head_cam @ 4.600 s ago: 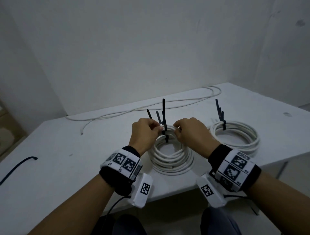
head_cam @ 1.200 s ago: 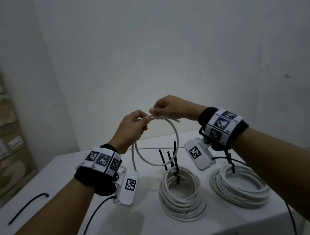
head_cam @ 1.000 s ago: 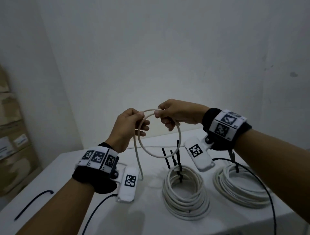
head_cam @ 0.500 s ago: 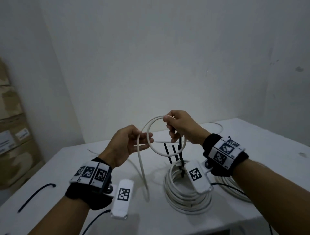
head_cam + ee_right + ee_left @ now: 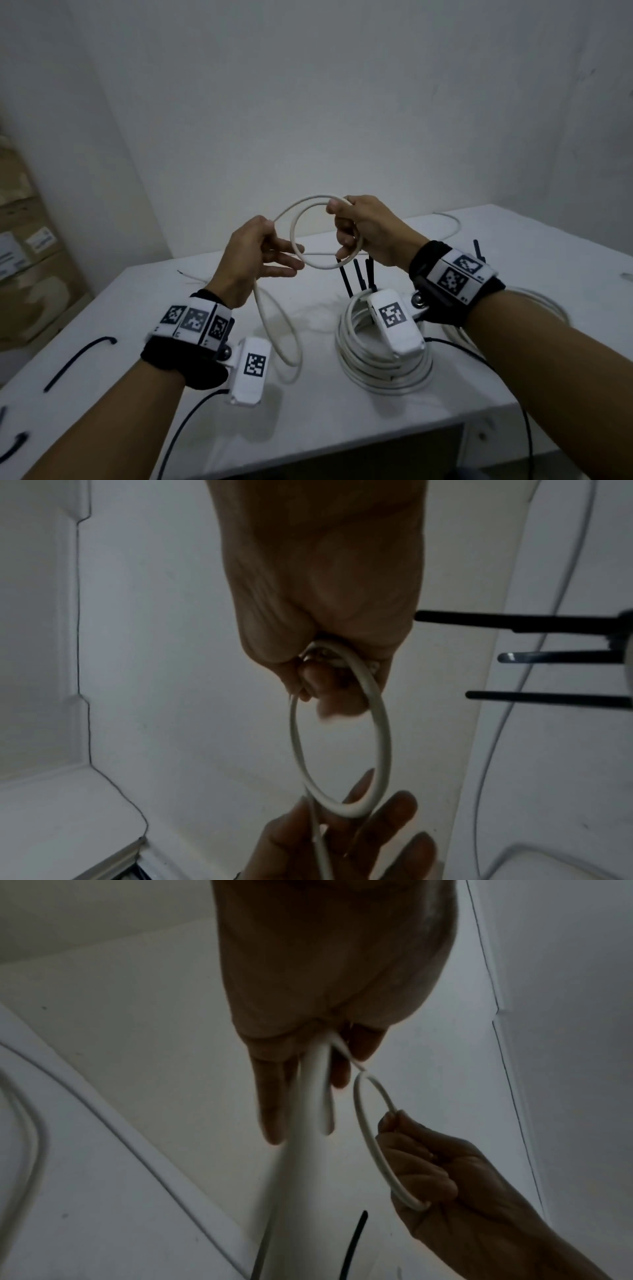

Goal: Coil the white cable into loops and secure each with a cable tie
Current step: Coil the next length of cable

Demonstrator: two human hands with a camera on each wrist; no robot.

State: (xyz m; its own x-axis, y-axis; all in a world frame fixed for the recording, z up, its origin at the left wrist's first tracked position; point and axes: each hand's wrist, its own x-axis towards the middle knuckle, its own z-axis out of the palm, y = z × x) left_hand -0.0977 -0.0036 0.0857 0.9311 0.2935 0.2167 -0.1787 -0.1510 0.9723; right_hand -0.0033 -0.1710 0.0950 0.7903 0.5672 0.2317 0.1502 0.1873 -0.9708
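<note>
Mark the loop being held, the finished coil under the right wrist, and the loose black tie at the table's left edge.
held loop (image 5: 297,254), head view, on its lower left arc beside the left fingers.
finished coil (image 5: 346,346), head view, on the left side of the stacked turns.
loose black tie (image 5: 77,359), head view, on its middle.

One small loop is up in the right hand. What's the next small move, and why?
Probably feed the next turn: the left hand draws up slack and lays a second loop beside the first loop in the right hand's grip. Only one turn is formed, and the rest of the white cable trails down to the table.
</note>
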